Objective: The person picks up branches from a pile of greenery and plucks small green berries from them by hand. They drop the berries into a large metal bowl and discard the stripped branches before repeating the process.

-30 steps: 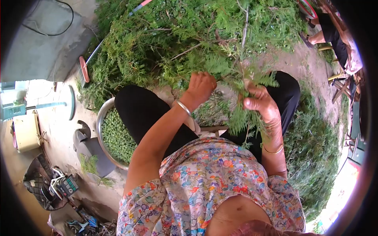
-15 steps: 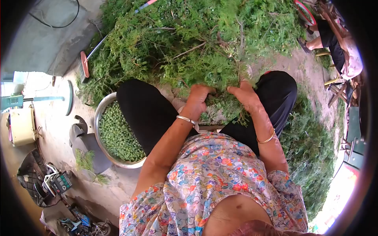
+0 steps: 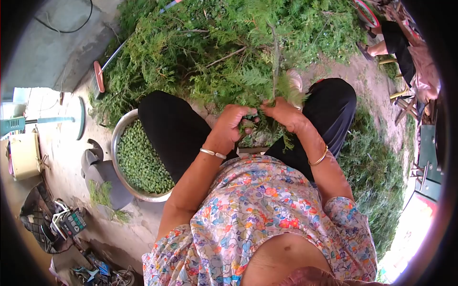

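Note:
My right hand (image 3: 287, 116) is closed around the stem of a leafy conifer branch (image 3: 275, 59), which points away from me, with green sprays hanging below the hand. Close beside it, my left hand (image 3: 229, 125) has its fingers curled in at the foliage between my knees. What lies inside those fingers is too small and hidden to name. By my left knee stands a wide metal basin (image 3: 116, 159), filled with small green cones or berries (image 3: 140, 159). A large heap of cut conifer branches (image 3: 167, 62) spreads in front of me.
More conifer greenery (image 3: 372, 167) lies to my right. A long-handled tool with a red head (image 3: 98, 76) leans at the heap's left. A grey seat-like object (image 3: 112, 183) and a pedestal fan (image 3: 80, 118) stand at left. Another person's leg (image 3: 379, 48) shows at upper right.
The branch in my right hand has shifted slightly left and stands more upright. My left hand has turned and its fingers have curled inward. The view has shifted slightly.

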Tool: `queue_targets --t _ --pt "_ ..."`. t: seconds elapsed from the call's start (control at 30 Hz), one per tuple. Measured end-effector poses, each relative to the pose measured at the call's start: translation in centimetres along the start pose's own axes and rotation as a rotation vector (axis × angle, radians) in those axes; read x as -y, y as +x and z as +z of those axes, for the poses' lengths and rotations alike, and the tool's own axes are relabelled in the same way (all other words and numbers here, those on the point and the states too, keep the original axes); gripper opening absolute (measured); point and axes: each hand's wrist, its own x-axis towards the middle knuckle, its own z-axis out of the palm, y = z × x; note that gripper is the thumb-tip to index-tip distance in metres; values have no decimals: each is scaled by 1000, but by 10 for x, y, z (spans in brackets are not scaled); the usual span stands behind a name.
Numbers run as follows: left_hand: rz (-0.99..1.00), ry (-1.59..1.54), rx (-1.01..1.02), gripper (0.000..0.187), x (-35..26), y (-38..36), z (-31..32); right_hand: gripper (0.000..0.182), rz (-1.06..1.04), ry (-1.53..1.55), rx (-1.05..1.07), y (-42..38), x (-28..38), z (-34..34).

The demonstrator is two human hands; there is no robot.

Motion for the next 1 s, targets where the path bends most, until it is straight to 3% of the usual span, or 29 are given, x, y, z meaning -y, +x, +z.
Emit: queue_targets --t 0.07,0.1,0.23,0.43,0.53,0.63,0.73,0.8,0.9,1.0 --pt "-28 -12 -12 12 0 0 -8 58 74 -229 24 -10 13 3" --pt "-46 -42 6 10 0 0 -12 57 -9 -191 162 -6 11 -1" --pt "-61 -72 61 5 -5 -2 -20 52 -145 -195 163 -3 -1 6" --pt "13 5 42 4 -8 -25 -7 47 -145 -303 -121 18 -27 21" --pt "33 -26 48 5 -15 -50 9 43 -407 -491 -228 30 -40 15" --pt "68 -144 186 10 -25 -57 4 41 -190 -94 -161 1 -4 2" --pt "179 -145 90 16 -25 -58 -1 44 -158 -177 -128 -13 7 0" --pt "198 -188 99 19 -21 -56 -4 34 -207 -314 -65 11 -24 2" --pt "212 -195 -39 18 -16 -50 -8 38 -305 -215 -188 9 -25 5" --pt "263 -10 7 14 -17 -44 -12 39 -140 -192 -107 -13 5 3"
